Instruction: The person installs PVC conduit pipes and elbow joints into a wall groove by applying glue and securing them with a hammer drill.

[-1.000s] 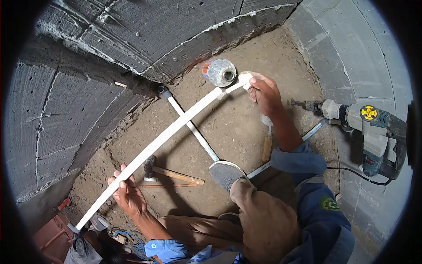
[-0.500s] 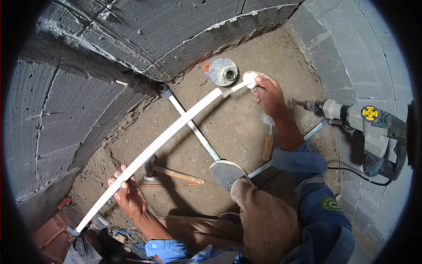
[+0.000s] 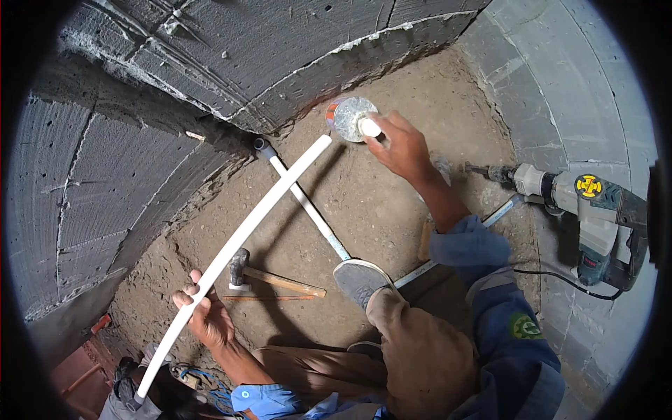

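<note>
My left hand (image 3: pixel 205 311) grips a long white plastic pipe (image 3: pixel 245 236), its fingers wrapped round the lower half. The pipe slants up over the floor, and its upper end stops short of a round metal can (image 3: pixel 344 120). My right hand (image 3: pixel 397 147) is closed on a white lid (image 3: pixel 369 127) at the can's neck; the brush under it is out of sight. Beneath the held pipe, another white pipe (image 3: pixel 308 205) with a grey elbow (image 3: pixel 262 144) lies on the dirt. A hammer (image 3: pixel 280 280) rests near my left hand.
A rotary hammer drill (image 3: pixel 588 203) with a black cable stands at the right wall. My shoe (image 3: pixel 360 282) is beside the joined floor pipes. A trowel (image 3: pixel 425 238) lies partly under my right forearm. Block walls (image 3: pixel 294 56) enclose the dirt floor (image 3: pixel 392 210). Blue cord (image 3: pixel 210 381) lies lower left.
My right hand has moved the lid and its brush from the pipe's upper end to the can's mouth. The held pipe has shifted slightly, its upper end going left.
</note>
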The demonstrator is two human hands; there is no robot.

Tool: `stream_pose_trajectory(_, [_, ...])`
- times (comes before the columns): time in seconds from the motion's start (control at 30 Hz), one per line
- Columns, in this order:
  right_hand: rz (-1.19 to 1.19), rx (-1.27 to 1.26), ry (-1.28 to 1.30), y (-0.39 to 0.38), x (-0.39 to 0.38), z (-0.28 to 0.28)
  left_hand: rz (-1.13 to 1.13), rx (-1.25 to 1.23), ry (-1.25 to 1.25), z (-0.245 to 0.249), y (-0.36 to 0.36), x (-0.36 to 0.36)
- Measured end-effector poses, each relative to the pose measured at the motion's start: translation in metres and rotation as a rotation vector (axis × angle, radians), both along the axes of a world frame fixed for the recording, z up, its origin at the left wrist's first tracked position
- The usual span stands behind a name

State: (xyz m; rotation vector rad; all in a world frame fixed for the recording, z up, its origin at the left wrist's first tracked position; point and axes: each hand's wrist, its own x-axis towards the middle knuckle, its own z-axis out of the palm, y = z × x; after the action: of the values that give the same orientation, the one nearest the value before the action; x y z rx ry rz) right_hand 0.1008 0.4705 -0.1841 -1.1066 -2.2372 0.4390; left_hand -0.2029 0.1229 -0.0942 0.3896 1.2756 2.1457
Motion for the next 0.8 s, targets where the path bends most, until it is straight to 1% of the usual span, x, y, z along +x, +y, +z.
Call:
stream_pose_trajectory(0.1, [0.026, 0.051, -0.041, 0.0, 0.002, 0.0, -0.054, 0.047, -0.03, -0.007, -0.007, -0.006])
stream_pose_trajectory(0.17, [-0.037, -0.121, 0.075, -0.005, 0.01, 0.017, -0.084, 0.039, 0.009, -0.005, -0.006, -0.005])
stream_pose_trajectory(0.2, [-0.033, -0.121, 0.077, -0.008, 0.012, 0.026, -0.081, 0.039, 0.011, -0.004, -0.005, -0.003])
stream_pose_trajectory(0.27, [-0.044, -0.22, 0.304, -0.013, 0.019, 0.043, -0.087, 0.047, -0.019, -0.001, -0.002, 0.001])
stream_pose_trajectory(0.3, [-0.053, -0.215, 0.305, -0.013, 0.02, 0.047, -0.097, 0.051, -0.02, -0.001, -0.001, 0.0])
stream_pose_trajectory(0.37, [0.094, -0.563, 0.61, -0.014, 0.018, 0.052, -0.082, 0.025, 0.01, -0.002, -0.001, 0.001])
stream_pose_trajectory(0.4, [0.087, -0.561, 0.612, -0.013, 0.018, 0.051, -0.089, 0.024, 0.011, -0.001, 0.0, 0.002])
stream_pose_trajectory(0.47, [0.082, -0.732, 0.682, -0.007, 0.014, 0.046, -0.098, 0.023, -0.014, 0.002, 0.001, 0.005])
stream_pose_trajectory(0.5, [0.083, -0.734, 0.686, -0.005, 0.012, 0.044, -0.097, 0.022, -0.011, 0.004, 0.001, 0.006])
stream_pose_trajectory(0.57, [0.097, -0.828, 0.739, -0.001, 0.008, 0.041, -0.111, 0.055, -0.012, 0.005, 0.002, 0.006])
stream_pose_trajectory(0.7, [0.033, -0.885, 0.697, 0.011, 0.003, 0.017, -0.1, 0.045, 0.003, 0.01, 0.006, 0.009])
stream_pose_trajectory(0.77, [0.0, -0.975, 0.778, 0.013, -0.001, 0.012, -0.091, 0.023, -0.007, 0.013, 0.007, 0.011])
stream_pose_trajectory(0.8, [-0.001, -0.976, 0.778, 0.013, 0.0, 0.01, -0.09, 0.022, -0.008, 0.012, 0.007, 0.011])
